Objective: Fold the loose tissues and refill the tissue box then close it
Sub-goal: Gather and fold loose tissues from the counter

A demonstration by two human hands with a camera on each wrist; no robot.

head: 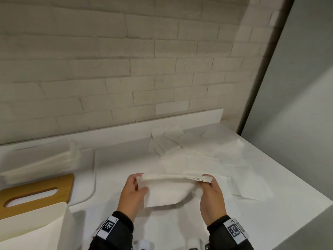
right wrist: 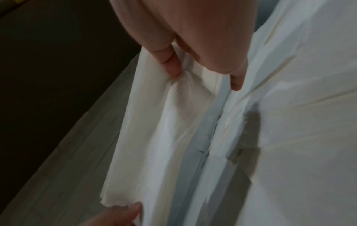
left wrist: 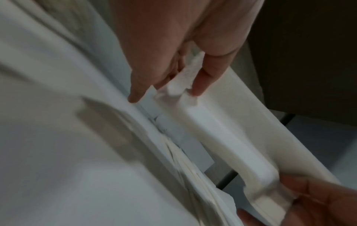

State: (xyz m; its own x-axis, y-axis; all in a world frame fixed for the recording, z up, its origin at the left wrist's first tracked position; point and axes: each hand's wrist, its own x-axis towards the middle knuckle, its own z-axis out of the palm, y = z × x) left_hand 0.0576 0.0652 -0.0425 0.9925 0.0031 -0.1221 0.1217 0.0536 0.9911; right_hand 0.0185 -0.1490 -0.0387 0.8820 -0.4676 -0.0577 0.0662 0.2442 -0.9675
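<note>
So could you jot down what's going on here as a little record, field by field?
left hand: pinches the left end of the tissues
right hand: pinches the right end
tissues: folded bundle, held up above the counter
loose tissues: scattered at the counter's far right
stack: far left, near the wall
wooden lid: off, lying at the left
box: near left, open

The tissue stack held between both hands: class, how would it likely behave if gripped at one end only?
Probably floppy: the tissue stack already sags between the left hand and right hand. Likely light. Its layers look loose at the edge, so may fan apart.
</note>
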